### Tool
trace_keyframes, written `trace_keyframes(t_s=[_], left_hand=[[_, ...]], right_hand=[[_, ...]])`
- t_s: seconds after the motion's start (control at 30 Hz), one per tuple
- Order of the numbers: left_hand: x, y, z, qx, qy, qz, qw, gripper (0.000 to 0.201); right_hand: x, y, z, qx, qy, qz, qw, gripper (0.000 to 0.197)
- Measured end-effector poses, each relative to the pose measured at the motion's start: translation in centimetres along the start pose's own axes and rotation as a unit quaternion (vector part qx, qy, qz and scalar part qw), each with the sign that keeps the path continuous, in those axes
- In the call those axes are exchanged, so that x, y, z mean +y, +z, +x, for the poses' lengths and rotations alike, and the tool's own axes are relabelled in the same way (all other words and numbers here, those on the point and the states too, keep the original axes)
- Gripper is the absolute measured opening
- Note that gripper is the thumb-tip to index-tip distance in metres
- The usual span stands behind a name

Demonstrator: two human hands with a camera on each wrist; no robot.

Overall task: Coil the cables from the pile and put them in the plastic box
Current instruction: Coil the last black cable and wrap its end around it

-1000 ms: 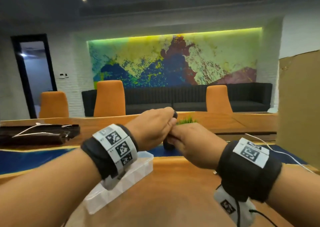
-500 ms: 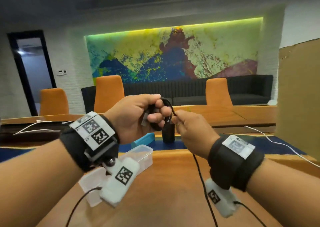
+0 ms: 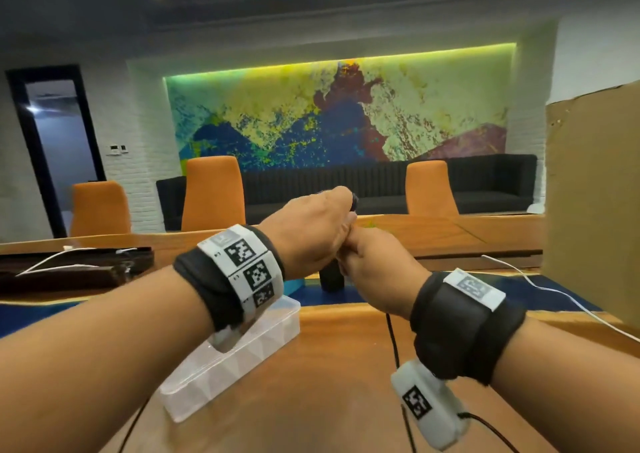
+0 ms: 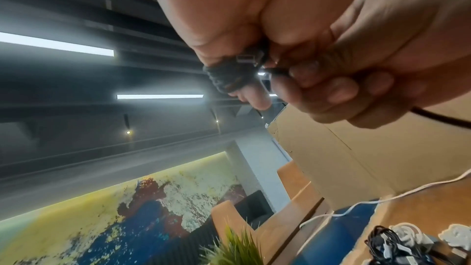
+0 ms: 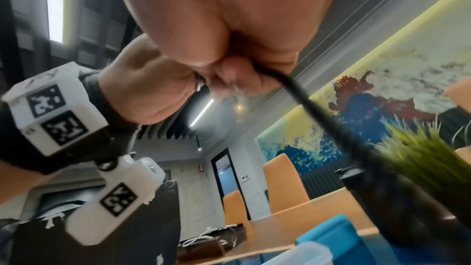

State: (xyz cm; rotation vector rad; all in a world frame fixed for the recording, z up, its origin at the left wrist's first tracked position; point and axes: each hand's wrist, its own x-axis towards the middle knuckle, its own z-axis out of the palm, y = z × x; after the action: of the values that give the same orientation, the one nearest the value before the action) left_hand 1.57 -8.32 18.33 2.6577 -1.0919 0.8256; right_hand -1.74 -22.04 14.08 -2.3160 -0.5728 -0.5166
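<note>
Mid-coil: left hand (image 3: 311, 238) holds black USB cable (image 4: 229, 78) turns wound on its fingers; right hand (image 3: 377, 272) pinches the trailing length, feeding it. Clear plastic box (image 3: 228, 369) at 7 o'clock below, contents unseen. Cable pile (image 4: 397, 243) remains. Cardboard box (image 3: 595, 210) crowds 3 o'clock; tabletop (image 3: 329, 383) ahead open.

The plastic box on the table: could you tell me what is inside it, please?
The plastic box is translucent, and no cable shows through its visible near part. The left hand and its wristband cover its far end, so that part cannot be checked.
</note>
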Motion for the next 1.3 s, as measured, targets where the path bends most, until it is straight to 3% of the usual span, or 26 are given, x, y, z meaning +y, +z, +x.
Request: trace_keyframes(t_s=[0.17,0.27,0.43,0.5,0.53,0.57,0.6,0.67,0.73,0.77,0.8,0.83,0.9,0.93,0.97,1.0,1.07,1.2,1.3], left_hand=[[-0.9,-1.4,-0.2,-0.096,0.075,0.065,0.99,0.024],[-1.3,-2.0,-0.3,-0.142,0.064,0.072,0.985,0.029],[-2.3,-3.1,-0.6,-0.207,0.02,0.104,0.973,0.026],[-2.6,-3.4,-0.8,-0.218,-0.009,0.03,0.975,0.026],[-2.6,-3.4,-0.9,-0.221,-0.036,-0.06,0.973,0.028],[-2.2,-3.4,-1.2,-0.217,-0.076,-0.195,0.954,0.029],[-1.5,-3.4,-1.3,-0.2,-0.127,-0.345,0.908,0.028],[0.2,-3.6,-1.3,-0.122,-0.19,-0.591,0.774,0.028],[1.2,-3.7,-0.6,-0.014,-0.2,-0.724,0.66,0.031],[1.6,-3.7,0.0,0.03,-0.192,-0.757,0.624,0.031],[1.8,-3.6,0.5,0.063,-0.183,-0.76,0.62,0.028],[2.0,-3.4,0.9,0.09,-0.175,-0.723,0.663,0.024],[1.6,-2.1,1.3,0.112,-0.15,-0.493,0.849,0.02],[1.4,-1.4,1.3,0.089,-0.115,-0.34,0.929,0.02],[1.1,-0.8,1.2,0.053,-0.078,-0.199,0.975,0.021],[0.8,-0.5,1.1,0.022,-0.049,-0.091,0.994,0.022],[0.3,-0.3,0.8,-0.016,-0.008,-0.001,1.0,0.021],[-1.0,-0.9,0.2,-0.072,0.049,0.017,0.996,0.028],[-1.0,-1.2,-0.1,-0.141,0.04,0.065,0.987,0.042]], right_hand=[[1.2,0.4,0.3,0.035,-0.018,0.044,0.998,0.024],[1.2,0.6,0.5,0.041,-0.034,0.024,0.998,0.028],[2.6,-0.2,1.4,0.085,-0.029,-0.008,0.996,0.019],[3.1,-0.5,1.6,0.098,-0.026,-0.001,0.995,0.019],[3.5,-0.6,1.7,0.106,-0.026,0.01,0.994,0.02],[3.7,-0.6,1.8,0.117,-0.027,0.024,0.992,0.02],[3.9,-0.5,1.9,0.129,-0.025,0.043,0.99,0.022],[4.0,-0.2,1.9,0.143,-0.015,0.093,0.985,0.025],[3.6,0.3,1.4,0.108,-0.004,0.14,0.984,0.026],[3.2,0.8,0.9,0.074,-0.005,0.146,0.987,0.026],[2.9,1.3,0.6,0.04,-0.01,0.14,0.989,0.026],[2.5,1.8,0.3,0.014,-0.016,0.128,0.992,0.026],[2.0,1.8,0.3,0.003,-0.029,0.109,0.994,0.024],[2.0,1.5,0.5,0.016,-0.038,0.097,0.994,0.023],[2.0,1.1,0.7,0.03,-0.047,0.08,0.995,0.022],[2.1,0.6,0.9,0.04,-0.056,0.06,0.996,0.021],[2.5,-0.1,1.1,0.046,-0.068,0.021,0.996,0.021],[3.2,-0.8,1.3,0.066,-0.084,-0.037,0.994,0.023],[3.1,-1.1,1.4,0.059,-0.087,-0.1,0.989,0.023]])
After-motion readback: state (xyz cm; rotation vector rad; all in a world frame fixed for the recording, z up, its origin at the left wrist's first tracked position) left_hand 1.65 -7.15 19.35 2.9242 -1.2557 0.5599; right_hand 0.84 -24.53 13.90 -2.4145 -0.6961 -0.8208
